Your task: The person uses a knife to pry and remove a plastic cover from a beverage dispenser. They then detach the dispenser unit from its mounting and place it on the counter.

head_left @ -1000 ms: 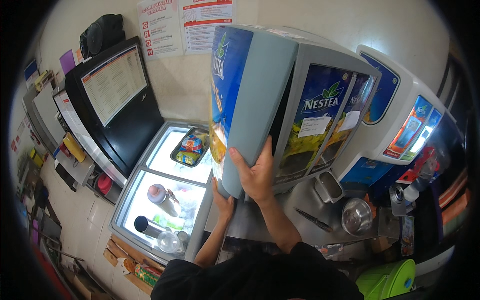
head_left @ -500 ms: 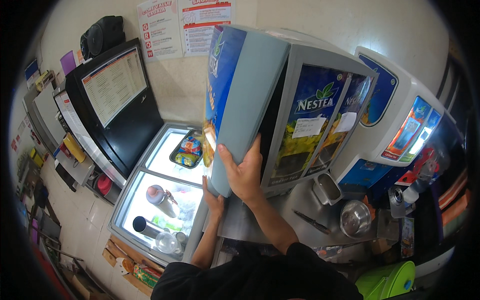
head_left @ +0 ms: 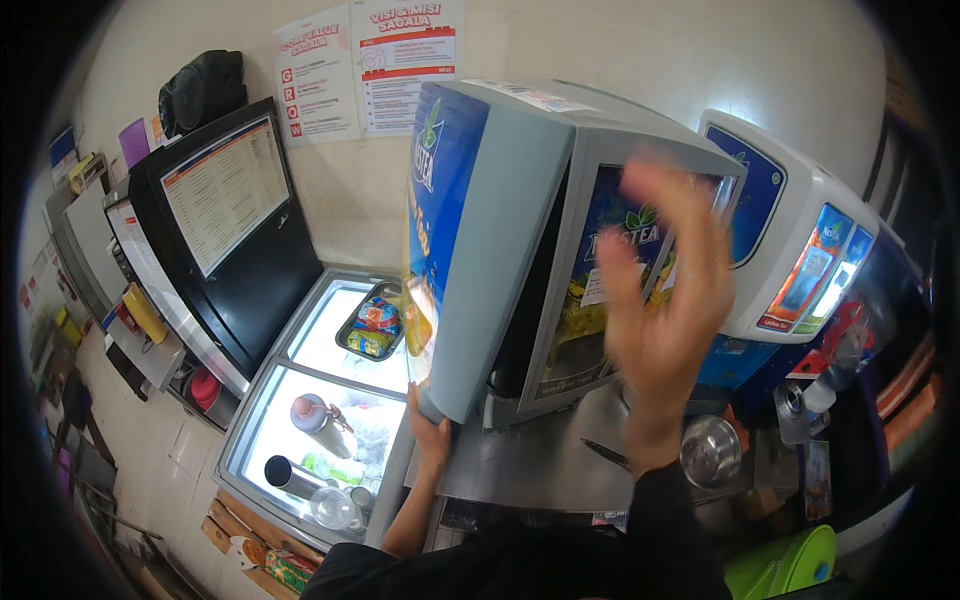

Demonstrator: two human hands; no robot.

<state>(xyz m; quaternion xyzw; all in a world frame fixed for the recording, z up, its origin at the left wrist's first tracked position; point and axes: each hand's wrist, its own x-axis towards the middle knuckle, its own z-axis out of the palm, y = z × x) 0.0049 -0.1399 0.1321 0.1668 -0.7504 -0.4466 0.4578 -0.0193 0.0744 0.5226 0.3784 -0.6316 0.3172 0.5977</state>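
Observation:
A drink dispenser (head_left: 590,300) with leafy tea pictures on its front stands on the steel counter. Along its left side runs a tall grey-blue panel (head_left: 505,240) with a blue printed face, a dark gap parting it from the front section. My left hand (head_left: 428,440) grips this panel at its bottom corner; some of the fingers are hidden behind it. Raised before the dispenser's front, my right hand (head_left: 675,300) is off the panel and holds nothing. Its fingers are spread, smeared a little by motion.
Left of the counter, a lit glass-topped freezer (head_left: 345,400) carries a tray (head_left: 370,325) of packets, a pump bottle (head_left: 322,420) and cups. A knife (head_left: 603,453) and steel bowl (head_left: 710,450) lie on the right. Beyond is a white dispenser (head_left: 790,240); below, a green bin (head_left: 790,565).
My right hand has let go of the panel's edge and moved right and up, its fingers opening. My left hand stays at the bottom corner. The view has tilted slightly upward.

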